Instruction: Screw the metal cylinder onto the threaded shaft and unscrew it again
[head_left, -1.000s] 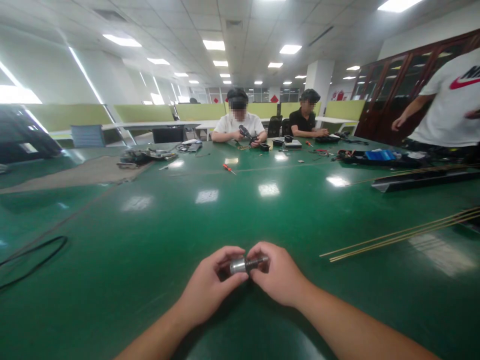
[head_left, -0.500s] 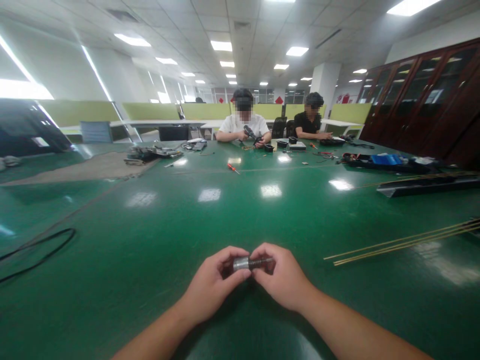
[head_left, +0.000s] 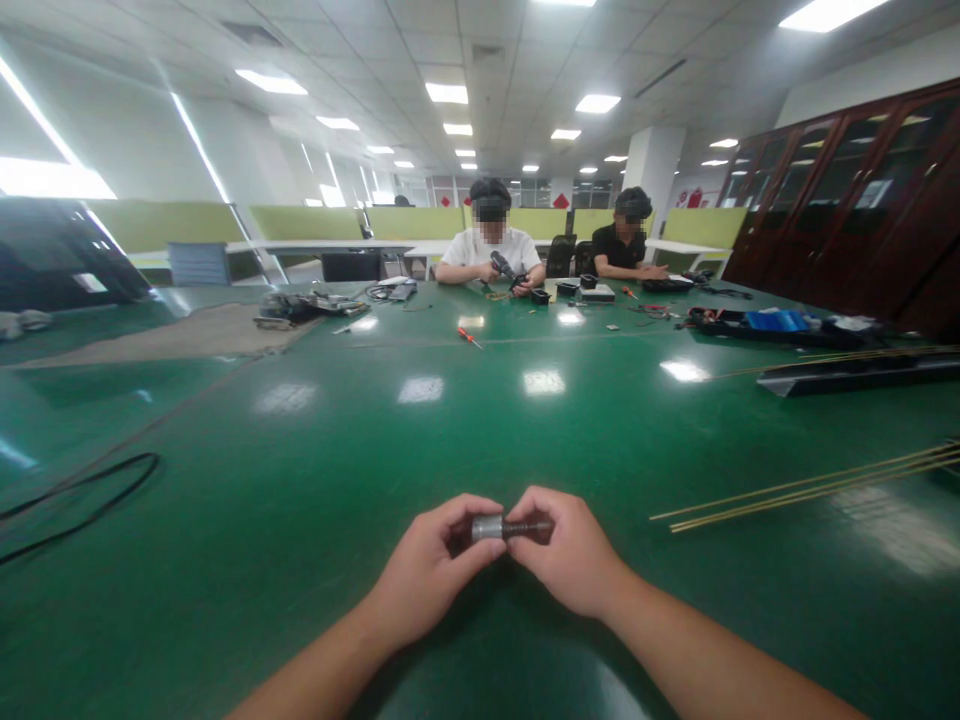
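Between my hands, low over the green table (head_left: pixel 480 430), lies a metal cylinder with a ridged shaft (head_left: pixel 488 528). The wide silvery end is on the left and the thinner dark shaft points right. My left hand (head_left: pixel 427 570) grips the cylinder end between thumb and fingers. Around the shaft, the thumb and fingers of my right hand (head_left: pixel 574 550) are closed, with the fingertips of both hands almost meeting. My fingers hide part of each end. Whether the ridges are a spring or a thread I cannot tell.
Thin brass-coloured rods (head_left: pixel 810 488) lie at the right, near a black metal channel (head_left: pixel 862 375). A black cable (head_left: pixel 112 505) loops at the left. Farther off is a red screwdriver (head_left: pixel 469 338). Two people sit across the table, one holding a power drill (head_left: pixel 504 265).
The view has turned slightly left, and the person standing at the right has gone out of it. Both hands keep their hold on the metal piece, with little visible movement.
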